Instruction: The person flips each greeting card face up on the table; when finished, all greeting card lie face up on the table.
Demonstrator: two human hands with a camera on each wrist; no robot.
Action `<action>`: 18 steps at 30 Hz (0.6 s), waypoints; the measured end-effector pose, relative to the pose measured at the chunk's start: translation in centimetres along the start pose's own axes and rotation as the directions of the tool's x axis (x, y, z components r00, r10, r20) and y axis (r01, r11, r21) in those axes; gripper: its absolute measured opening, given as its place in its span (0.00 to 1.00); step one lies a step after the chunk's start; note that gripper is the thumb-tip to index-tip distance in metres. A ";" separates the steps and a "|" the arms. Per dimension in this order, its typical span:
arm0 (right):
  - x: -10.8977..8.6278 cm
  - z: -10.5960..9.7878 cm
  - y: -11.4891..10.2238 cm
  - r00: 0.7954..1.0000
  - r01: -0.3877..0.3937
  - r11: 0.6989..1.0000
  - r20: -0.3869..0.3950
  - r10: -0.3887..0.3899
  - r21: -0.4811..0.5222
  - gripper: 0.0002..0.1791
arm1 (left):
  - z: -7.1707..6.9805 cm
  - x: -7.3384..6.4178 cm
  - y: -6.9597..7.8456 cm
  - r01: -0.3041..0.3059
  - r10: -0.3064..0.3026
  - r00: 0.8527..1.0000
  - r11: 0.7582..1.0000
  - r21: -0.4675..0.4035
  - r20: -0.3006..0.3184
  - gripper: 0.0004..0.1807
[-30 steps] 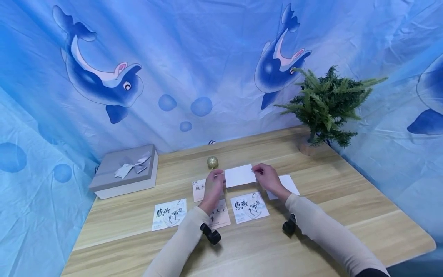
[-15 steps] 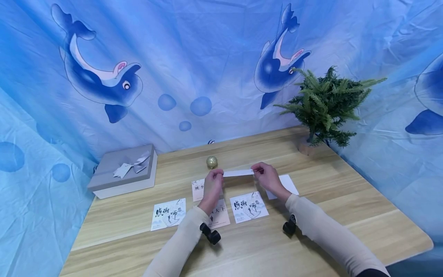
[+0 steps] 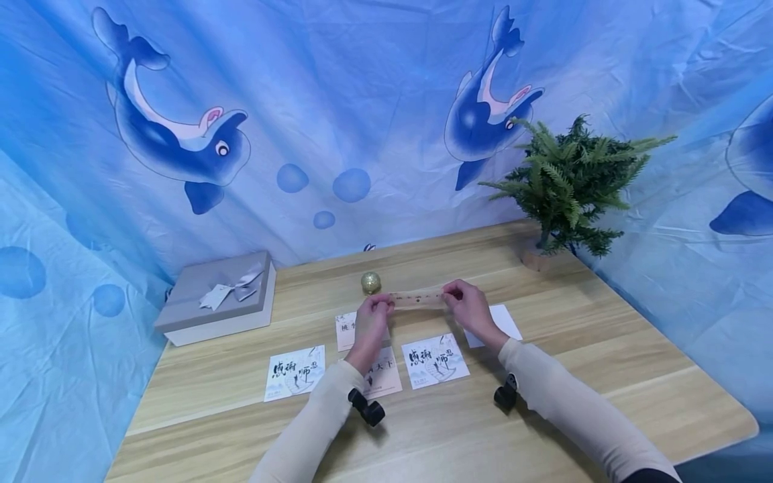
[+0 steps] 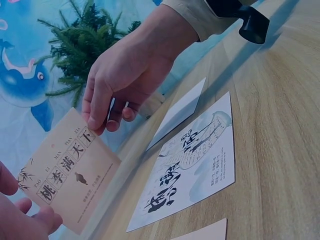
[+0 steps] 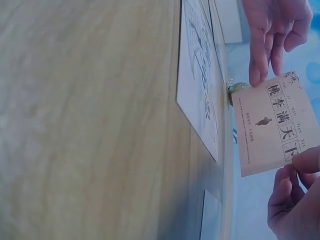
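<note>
A pale pink card [image 3: 417, 299] with a row of boxed Chinese characters is held up above the table, tilted. My left hand [image 3: 371, 327] pinches its left edge. At the opposite edge, my right hand [image 3: 474, 314] grips the corner between thumb and fingers, as the left wrist view shows. The printed face of the card [image 5: 272, 125] is plain in the right wrist view. Below lie two white cards with black brush lettering, one to the left [image 3: 294, 373] and one between the arms [image 3: 435, 362]. Two pink cards, one behind [image 3: 346, 329] and one nearer [image 3: 384, 376], are partly covered by the left hand and arm.
A blank white card [image 3: 501, 323] lies partly under the right wrist. Behind the left hand sits a gold glitter ball [image 3: 370, 282]. A grey gift box [image 3: 211, 295] with a ribbon bow stands back left. A small artificial tree [image 3: 568, 178] stands back right on the wooden table [image 3: 634, 362].
Between both hands the held card has turned over: its blank white face showed first, then it was nearly edge-on, and now the printed pink face shows. The hands have hardly shifted.
</note>
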State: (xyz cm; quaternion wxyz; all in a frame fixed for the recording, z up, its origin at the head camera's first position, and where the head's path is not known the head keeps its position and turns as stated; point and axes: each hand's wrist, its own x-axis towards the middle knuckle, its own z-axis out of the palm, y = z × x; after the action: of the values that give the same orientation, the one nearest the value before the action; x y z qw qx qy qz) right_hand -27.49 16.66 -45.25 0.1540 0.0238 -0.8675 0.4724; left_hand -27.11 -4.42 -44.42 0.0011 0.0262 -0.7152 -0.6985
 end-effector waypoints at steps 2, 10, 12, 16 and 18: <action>0.0 0.0 0.0 1.000 -0.004 1.000 -0.005 0.004 0.004 0.05 | 0.0 0.0 0.0 -0.004 0.004 1.000 1.000 0.000 0.002 0.15; 0.0 -0.1 0.0 1.000 -0.018 1.000 -0.009 0.018 0.005 0.05 | -0.1 -0.2 0.2 -0.007 0.007 1.000 1.000 0.022 0.010 0.16; 0.1 -0.1 0.0 1.000 -0.025 1.000 -0.011 0.025 0.000 0.06 | -0.1 -0.2 0.2 -0.006 0.006 1.000 1.000 0.027 0.016 0.16; 0.2 0.0 0.0 0.999 -0.029 1.000 -0.017 0.029 0.002 0.05 | -0.2 -0.3 0.3 -0.005 0.004 1.000 1.000 0.028 0.024 0.17; 0.2 0.1 0.0 0.999 -0.029 1.000 -0.020 0.030 0.010 0.06 | -0.3 -0.3 0.3 -0.002 0.001 1.000 1.000 0.029 0.023 0.18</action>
State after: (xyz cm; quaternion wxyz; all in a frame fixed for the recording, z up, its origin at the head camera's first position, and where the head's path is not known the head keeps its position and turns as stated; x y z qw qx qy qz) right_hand -27.67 16.63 -45.23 0.1557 0.0069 -0.8639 0.4790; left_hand -26.83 -4.71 -44.14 -0.0072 0.0176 -0.7253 -0.6881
